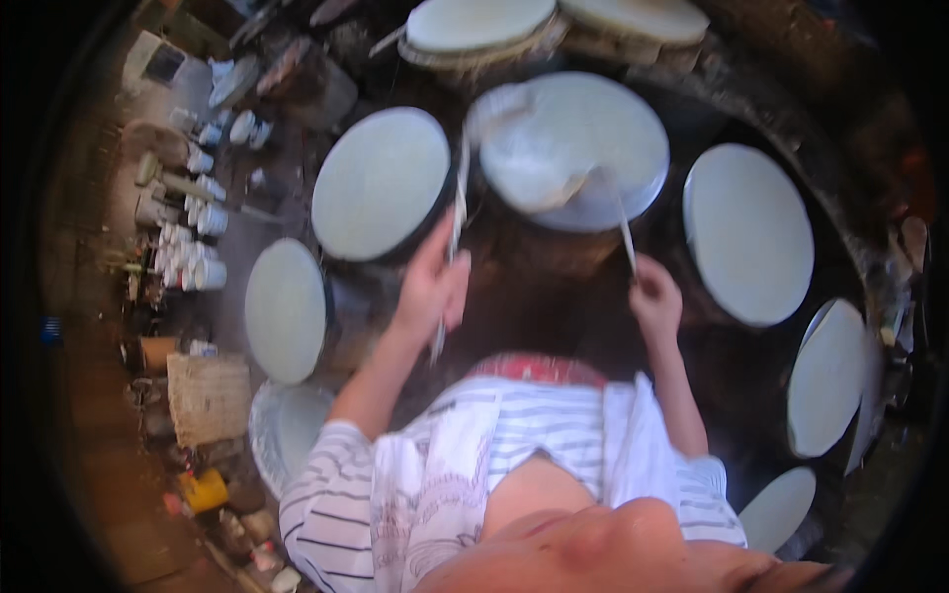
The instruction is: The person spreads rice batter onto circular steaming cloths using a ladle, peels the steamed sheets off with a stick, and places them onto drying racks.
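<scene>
My left hand [435, 287] is closed round a long pale stick [460, 188] that slants up toward the middle round plate [643, 148]. Near the stick's upper end is a blurred whitish sheet or pad [502, 111]; whether they are joined I cannot tell. In my closed right hand [655, 296] is a thin light-coloured stick [625, 225], its far end over the same plate. A pale, thin, wet-looking layer [534, 163] covers part of this plate, with a ragged edge near the right stick's tip. Greyer, shiny surface shows beside that edge.
More pale round plates curve around me: left [381, 183], lower left [285, 311], right [748, 234], far right [826, 381] and far back [479, 22]. White cups [188, 259], a woven mat [210, 397] and a yellow container [204, 489] stand at the left.
</scene>
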`<state>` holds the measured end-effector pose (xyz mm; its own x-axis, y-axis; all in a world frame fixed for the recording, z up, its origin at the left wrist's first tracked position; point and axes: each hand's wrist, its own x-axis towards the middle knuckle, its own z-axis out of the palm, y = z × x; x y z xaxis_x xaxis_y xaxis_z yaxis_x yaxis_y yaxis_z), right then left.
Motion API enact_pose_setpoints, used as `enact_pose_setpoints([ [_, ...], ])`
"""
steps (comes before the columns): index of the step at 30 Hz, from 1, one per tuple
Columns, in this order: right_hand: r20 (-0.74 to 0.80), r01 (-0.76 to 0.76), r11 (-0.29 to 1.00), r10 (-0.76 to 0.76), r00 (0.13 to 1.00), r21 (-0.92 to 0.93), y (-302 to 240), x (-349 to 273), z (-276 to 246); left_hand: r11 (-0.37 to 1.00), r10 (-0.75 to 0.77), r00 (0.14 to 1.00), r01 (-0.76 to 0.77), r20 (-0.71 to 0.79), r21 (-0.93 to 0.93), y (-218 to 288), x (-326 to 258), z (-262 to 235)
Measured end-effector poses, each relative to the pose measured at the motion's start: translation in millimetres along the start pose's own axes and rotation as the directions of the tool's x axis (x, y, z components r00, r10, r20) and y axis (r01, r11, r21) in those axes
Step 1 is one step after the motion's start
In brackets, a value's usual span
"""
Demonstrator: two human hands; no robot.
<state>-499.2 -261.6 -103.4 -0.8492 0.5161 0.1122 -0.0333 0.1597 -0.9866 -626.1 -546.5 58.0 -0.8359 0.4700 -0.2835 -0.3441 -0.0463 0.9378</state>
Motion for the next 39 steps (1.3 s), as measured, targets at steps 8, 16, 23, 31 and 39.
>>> enact_pose_setpoints([
  [8,0.029,-0.397,0.691,0.478,0.878,0.604,35.1,32.0,297.7,0.954,0.204,0.97,-0.166,0.135,-0.249,18.0,-38.2,-64.3],
  [16,-0.233,-0.266,0.695,0.535,0.812,0.668,17.5,-22.0,241.4,0.953,0.175,0.97,-0.124,0.168,-0.278,20.0,-53.1,-102.5],
  [23,-0.217,-0.227,0.909,0.315,0.924,0.349,22.2,-33.6,231.0,0.972,0.169,0.975,-0.14,0.146,-0.188,24.5,-53.6,-99.2],
  [31,-0.152,-0.465,0.76,0.58,0.8,0.454,19.8,-32.6,98.9,0.966,0.163,0.96,-0.108,0.229,-0.236,4.0,-32.0,-53.8],
  [39,0.081,-0.623,0.772,0.618,0.782,0.125,27.0,-79.3,74.3,0.978,0.144,0.971,-0.11,0.192,-0.177,-6.6,3.1,38.9],
])
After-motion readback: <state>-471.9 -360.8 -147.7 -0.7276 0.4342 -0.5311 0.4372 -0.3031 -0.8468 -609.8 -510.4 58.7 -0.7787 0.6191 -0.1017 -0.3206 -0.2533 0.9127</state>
